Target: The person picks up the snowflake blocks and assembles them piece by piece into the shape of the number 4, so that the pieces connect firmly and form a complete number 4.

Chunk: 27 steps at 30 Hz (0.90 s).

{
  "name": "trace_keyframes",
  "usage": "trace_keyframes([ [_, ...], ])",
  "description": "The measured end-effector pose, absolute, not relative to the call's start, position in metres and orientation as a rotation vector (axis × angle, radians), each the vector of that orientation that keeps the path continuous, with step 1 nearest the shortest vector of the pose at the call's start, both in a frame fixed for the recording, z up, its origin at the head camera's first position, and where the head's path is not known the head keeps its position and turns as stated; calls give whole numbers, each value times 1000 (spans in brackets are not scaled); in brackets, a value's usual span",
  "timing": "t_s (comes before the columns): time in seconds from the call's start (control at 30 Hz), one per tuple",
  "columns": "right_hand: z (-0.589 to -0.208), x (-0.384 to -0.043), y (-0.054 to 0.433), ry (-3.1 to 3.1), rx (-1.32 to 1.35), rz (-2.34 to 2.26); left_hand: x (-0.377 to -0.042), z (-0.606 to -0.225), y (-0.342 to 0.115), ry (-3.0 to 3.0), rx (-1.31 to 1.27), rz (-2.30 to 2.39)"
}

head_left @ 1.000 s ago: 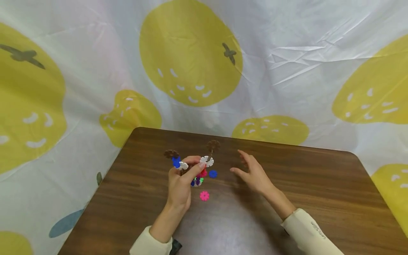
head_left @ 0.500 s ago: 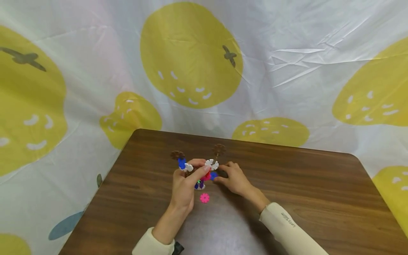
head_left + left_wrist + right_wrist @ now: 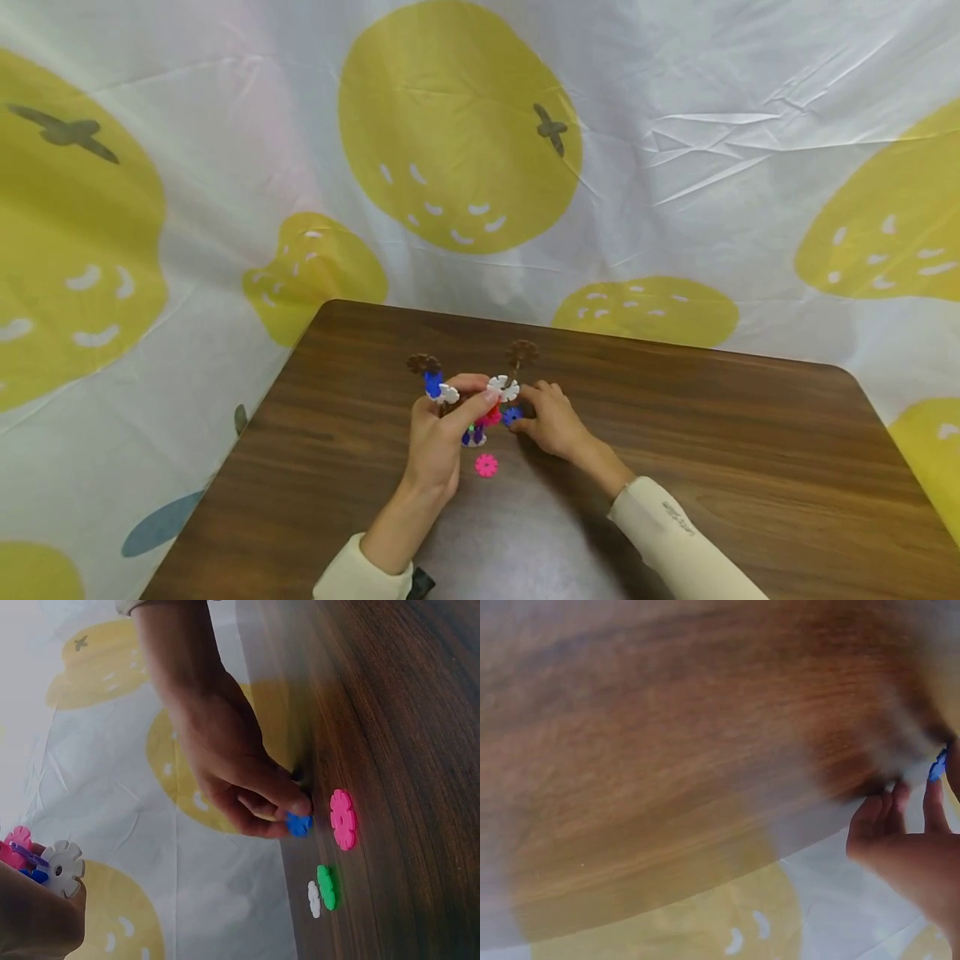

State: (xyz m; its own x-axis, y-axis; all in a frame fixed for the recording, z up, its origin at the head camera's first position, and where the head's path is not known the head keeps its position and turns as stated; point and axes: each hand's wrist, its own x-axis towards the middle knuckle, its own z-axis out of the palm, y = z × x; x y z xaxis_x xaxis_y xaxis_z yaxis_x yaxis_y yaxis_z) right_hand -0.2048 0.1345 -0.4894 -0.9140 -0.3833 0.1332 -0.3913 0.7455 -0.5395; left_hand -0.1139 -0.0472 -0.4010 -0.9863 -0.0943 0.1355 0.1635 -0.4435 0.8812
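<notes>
In the head view my left hand (image 3: 437, 442) grips a built-up figure of notched plastic discs. Brown discs (image 3: 424, 363) top its two upper ends, with a blue disc (image 3: 433, 384), white discs (image 3: 502, 388) and a red-pink part below; the fingers hide some of it. My right hand (image 3: 557, 422) pinches a loose blue notched disc (image 3: 513, 416) between thumb and fingertips, close to the figure's right side. The left wrist view shows this blue disc (image 3: 299, 824) lifted just off the table, and part of the figure, a white disc (image 3: 61, 868), at the left edge.
A pink disc (image 3: 486, 465) lies flat on the brown wooden table (image 3: 712, 467), nearer me than the hands. Green (image 3: 327, 887) and white (image 3: 314, 899) discs lie near it in the left wrist view. A fruit-print curtain (image 3: 675, 167) hangs behind the table's far edge.
My right hand has come in from the right, reached the blue disc on the table and picked it up. The left hand with the figure has shifted slightly right.
</notes>
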Motion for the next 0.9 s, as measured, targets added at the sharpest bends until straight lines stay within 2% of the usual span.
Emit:
trace_keyframes([
  [0.43,-442,-176,169,-2922,441,1415,-112,-404,-48,-1549,-93,-2578],
  [0.9,-377,-135,185,-2690,492,1363,-111,-403,-45,-1533,-99,-2582],
])
